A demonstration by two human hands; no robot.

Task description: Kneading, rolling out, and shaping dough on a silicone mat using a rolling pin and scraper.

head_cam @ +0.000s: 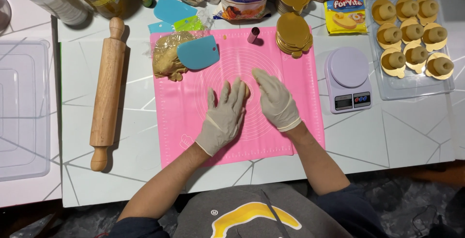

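The desk (397, 136) carries everything in view. Beneath both hands lies a pink silicone mat (184, 122). Well to the left of the left hand, a wooden rolling pin (107, 90) lies lengthwise. Well to the right of the right hand stands a clear tray (416, 89) of shaped dough pieces on gold cards, with a lilac kitchen scale (348, 78) between tray and mat. Beyond the right hand sits a stack of gold cards (293, 34). Beyond the left hand, a blue scraper (197, 52) rests against a wrapped dough lump (167, 56). The gloved left hand (224, 117) and gloved right hand (276, 100) are both open and flat-fingered, pressing a small dough piece (247, 90) between them; it is mostly hidden.
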